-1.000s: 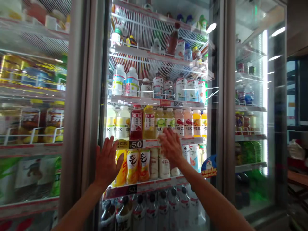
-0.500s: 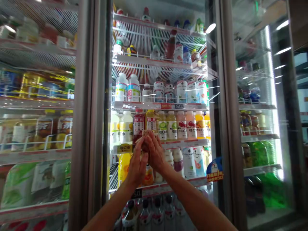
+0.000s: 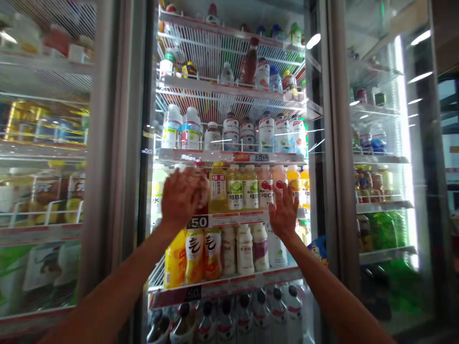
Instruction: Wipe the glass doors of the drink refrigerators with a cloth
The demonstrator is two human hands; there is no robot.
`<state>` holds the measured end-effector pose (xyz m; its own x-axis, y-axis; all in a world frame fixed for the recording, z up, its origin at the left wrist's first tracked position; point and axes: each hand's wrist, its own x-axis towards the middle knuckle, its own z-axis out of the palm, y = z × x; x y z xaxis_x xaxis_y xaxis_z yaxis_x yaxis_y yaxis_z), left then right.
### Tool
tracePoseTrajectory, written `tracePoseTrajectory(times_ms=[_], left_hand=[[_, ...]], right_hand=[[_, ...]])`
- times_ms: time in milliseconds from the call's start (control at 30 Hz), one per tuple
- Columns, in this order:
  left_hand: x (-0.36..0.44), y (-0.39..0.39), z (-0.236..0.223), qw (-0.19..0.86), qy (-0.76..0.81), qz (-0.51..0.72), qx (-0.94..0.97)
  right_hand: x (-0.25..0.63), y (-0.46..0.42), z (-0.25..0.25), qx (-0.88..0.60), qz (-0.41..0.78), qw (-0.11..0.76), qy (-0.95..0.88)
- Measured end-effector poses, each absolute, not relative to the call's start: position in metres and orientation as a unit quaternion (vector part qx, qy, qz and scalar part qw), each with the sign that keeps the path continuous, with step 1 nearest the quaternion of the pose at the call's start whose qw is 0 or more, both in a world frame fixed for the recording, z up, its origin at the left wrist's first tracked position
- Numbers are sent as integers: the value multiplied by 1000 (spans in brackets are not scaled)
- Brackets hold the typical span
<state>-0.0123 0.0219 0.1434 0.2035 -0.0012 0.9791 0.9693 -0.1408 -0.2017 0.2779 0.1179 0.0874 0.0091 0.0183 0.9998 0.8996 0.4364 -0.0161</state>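
Observation:
My left hand (image 3: 179,200) is raised before the glass, blurred, at the height of the red bottle (image 3: 202,205). Its fingers press on a pale crumpled cloth (image 3: 203,187), smeared by motion and showing only at the hand's right edge. To the right, my right hand (image 3: 284,212) has its fingers spread, palm forward, apparently flat against the glass door (image 3: 229,102), and nothing is in it. Behind the glass, peach-coloured bottles (image 3: 266,186) stand near the right hand. A yellow bottle (image 3: 217,191) shows between the hands.
Lit shelves of drinks fill the cooler; white bottles (image 3: 245,251) and orange bottles (image 3: 194,258) line a lower shelf. A metal door frame (image 3: 111,143) rises at left, another frame (image 3: 340,143) at right. A blue sticker (image 3: 318,249) is partly behind my right forearm.
My hands came together at the middle around the pale cloth, then parted. The cloth passed from my right hand to my left. Left moved leftward and up; right moved rightward and opened out.

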Motion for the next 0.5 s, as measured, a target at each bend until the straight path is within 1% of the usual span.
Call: tracePoseTrajectory(times_ms=[67,133,300,400,500], left_hand=[[-28,18,161,507,-434,-530,-523],[-20,19,165,508,-433,-543,-510],[32,29,144,509,-418,-464,-592],[15,24,151,499,-425,-443,-612],[-16,17,168,504,-448,-496,-547]], right_hand=[[278,117,81,-383,-365,599,-601],[276,115,76,-382,-362,603,-599],[278,114,75,-379,-369,603,-597],[279,114,76,-377,-375,601,-597],[278,114,75,-382,-370,599,-598]])
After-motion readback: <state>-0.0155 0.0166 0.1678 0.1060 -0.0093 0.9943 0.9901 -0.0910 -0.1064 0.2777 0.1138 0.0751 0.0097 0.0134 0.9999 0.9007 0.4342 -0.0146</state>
